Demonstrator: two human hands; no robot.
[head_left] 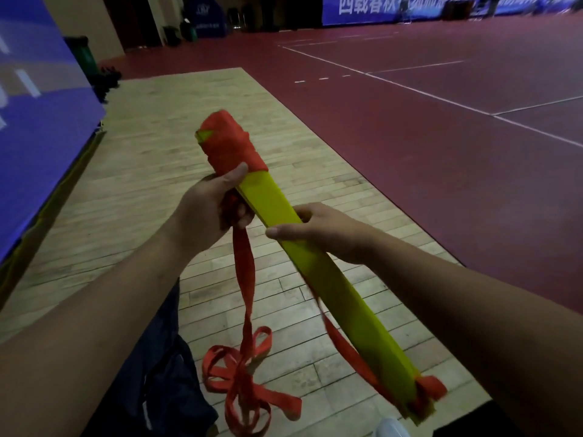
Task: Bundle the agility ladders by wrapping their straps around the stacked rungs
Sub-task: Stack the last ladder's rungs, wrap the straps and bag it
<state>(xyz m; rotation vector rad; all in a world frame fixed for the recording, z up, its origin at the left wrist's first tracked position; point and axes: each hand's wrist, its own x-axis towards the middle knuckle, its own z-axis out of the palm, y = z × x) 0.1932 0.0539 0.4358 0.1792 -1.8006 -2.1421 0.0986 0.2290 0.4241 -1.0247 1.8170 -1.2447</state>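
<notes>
A stack of yellow-green ladder rungs (334, 288) slants from the upper middle down to the lower right. Red strap is wound thickly around its far end (232, 146). My left hand (211, 212) grips the stack just below that wrap, with the red strap (246, 279) running out of its fist and hanging to a loose pile (243, 376) on the floor. Around the middle of the rungs my right hand (321, 231) curls its fingers. More red strap (430, 389) hangs loose at the near end.
I stand on a pale wooden floor strip (151, 146) beside a dark red court (441, 152) with white lines. A blue padded wall (41, 105) runs along the left. Dark trousers (164, 373) and a white shoe tip (391, 428) show below.
</notes>
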